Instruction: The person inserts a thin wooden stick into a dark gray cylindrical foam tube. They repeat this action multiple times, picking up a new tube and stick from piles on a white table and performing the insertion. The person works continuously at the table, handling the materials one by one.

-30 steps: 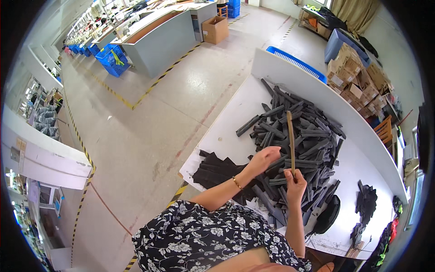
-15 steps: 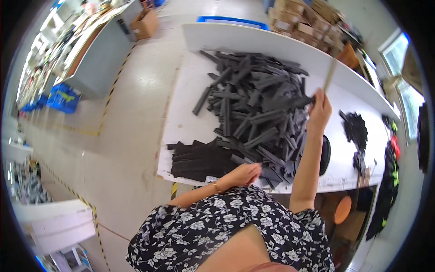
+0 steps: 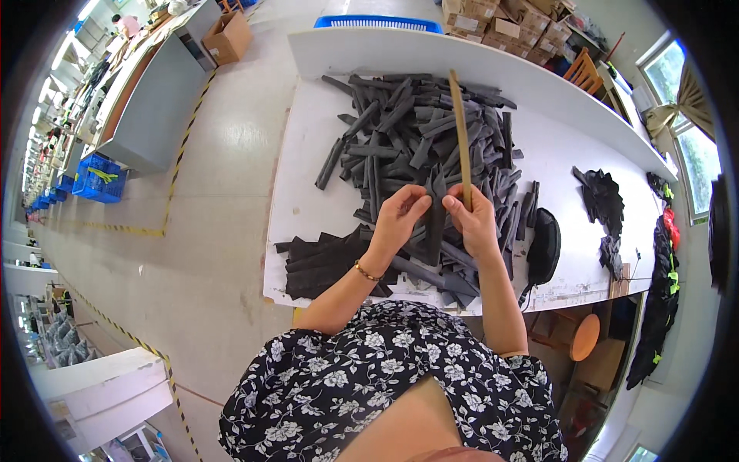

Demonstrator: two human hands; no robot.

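Over the middle of the white table (image 3: 308,154), my left hand (image 3: 396,219) pinches the upper edge of a dark grey fabric piece (image 3: 436,227) that hangs down between my hands. My right hand (image 3: 476,223) is closed round the lower end of a long, flat wooden stick (image 3: 460,123), which points up and away; its fingertips are also at the fabric piece's other edge. Beneath and beyond lies a big loose heap of dark grey, tube-like fabric pieces (image 3: 400,115). Left of it, near the front edge, a stack of flatter black fabric pieces (image 3: 323,262) is laid out.
A black oval object (image 3: 544,246) rests right of the heap, with a smaller dark fabric bundle (image 3: 600,200) farther right. A raised white board (image 3: 493,65) borders the table's far side. An orange round stool (image 3: 585,337) stands under the right end.
My right hand has come in from the right with the stick and fabric piece. The left hand has risen from the front edge to take hold of that piece beside it.
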